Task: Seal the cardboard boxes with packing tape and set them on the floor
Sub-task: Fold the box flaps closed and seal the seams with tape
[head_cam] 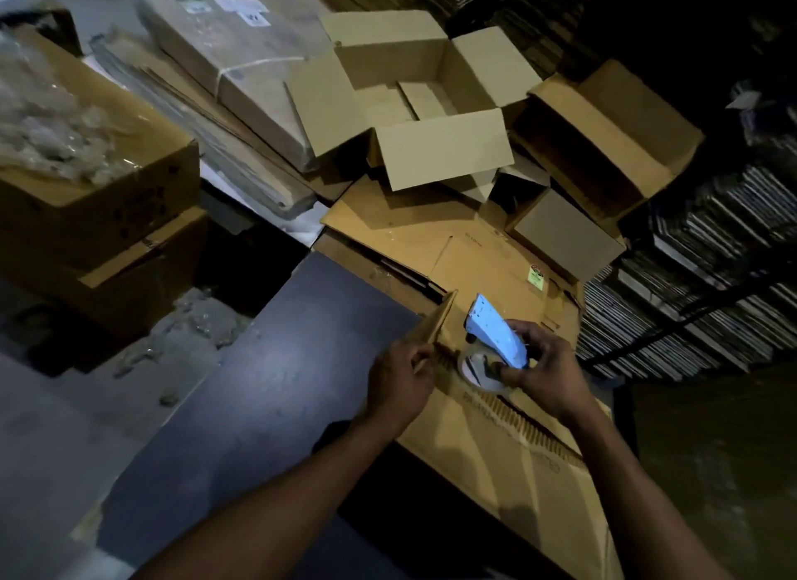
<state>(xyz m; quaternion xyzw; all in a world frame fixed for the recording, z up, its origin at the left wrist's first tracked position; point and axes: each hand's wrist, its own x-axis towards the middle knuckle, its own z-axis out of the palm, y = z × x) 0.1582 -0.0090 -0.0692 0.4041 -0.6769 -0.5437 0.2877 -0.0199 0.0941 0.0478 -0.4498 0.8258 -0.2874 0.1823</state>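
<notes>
My right hand (pixel 541 366) grips a light blue tape dispenser (pixel 496 329) with a roll of clear tape under it, held just above flat brown cardboard (pixel 487 260) on the dark table (pixel 267 389). My left hand (pixel 399 379) pinches the raised edge of a cardboard flap (pixel 435 323) right beside the dispenser. Farther back, an open cardboard box (pixel 414 100) stands with all its flaps spread and a loose cardboard piece inside. A second open box (pixel 604 135) lies tipped on its side to the right of it.
Stacked brown cartons (pixel 99 208), one topped with crumpled clear plastic, stand at the left. A wrapped flat bundle (pixel 241 62) and cardboard sheets lean behind the open box. A small closed box (pixel 565 234) sits at mid-right. Dark racks of stacked sheets (pixel 707 277) fill the right.
</notes>
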